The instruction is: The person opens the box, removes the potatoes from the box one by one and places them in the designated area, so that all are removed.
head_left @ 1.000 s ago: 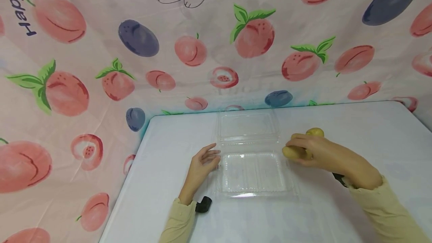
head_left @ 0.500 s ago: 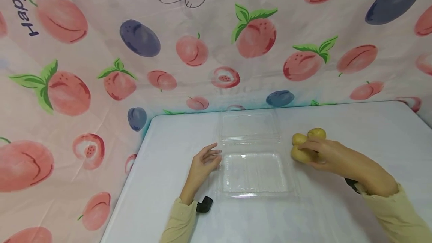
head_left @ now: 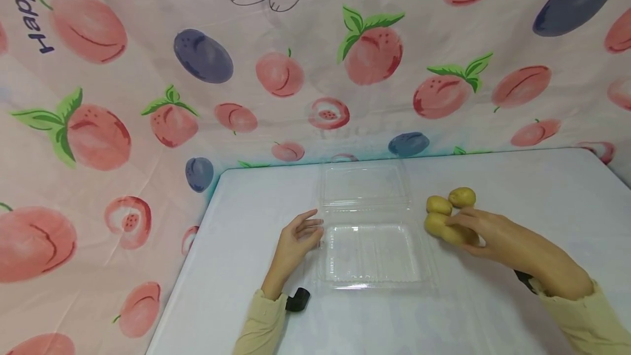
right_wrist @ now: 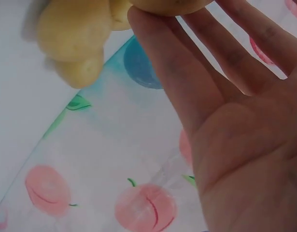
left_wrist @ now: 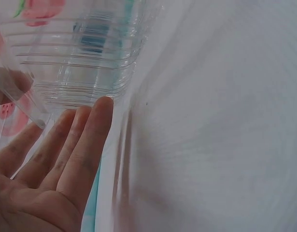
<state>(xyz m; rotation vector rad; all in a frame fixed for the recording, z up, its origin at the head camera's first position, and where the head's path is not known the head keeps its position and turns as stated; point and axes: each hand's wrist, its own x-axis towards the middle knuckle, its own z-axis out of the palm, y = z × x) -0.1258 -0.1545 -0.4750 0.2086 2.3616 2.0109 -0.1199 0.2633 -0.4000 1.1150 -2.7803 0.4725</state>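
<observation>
In the head view, my right hand (head_left: 500, 237) grips a yellow potato (head_left: 458, 235), fingers over its far side and thumb at its near side. More potatoes sit against it: one (head_left: 435, 224) at its left, another (head_left: 439, 205) behind that, and one (head_left: 462, 197) at the back. In the right wrist view, the potato (right_wrist: 170, 6) at the fingertips is cut off by the top edge. My left hand (head_left: 292, 246) has relaxed fingers touching the left rim of a clear plastic clamshell box (head_left: 374, 284); its fingers (left_wrist: 85, 145) lie along the plastic in the left wrist view.
The box's lid (head_left: 362, 185) lies folded back toward the wall. A white-covered table (head_left: 355, 327) bears everything, and a peach-printed cloth (head_left: 296, 32) rises behind and at the left. A black wrist camera (head_left: 298, 299) sits at the left cuff.
My right hand has moved right and slightly toward me across the potatoes, uncovering those at the back and left. The left hand and the box have stayed in place.
</observation>
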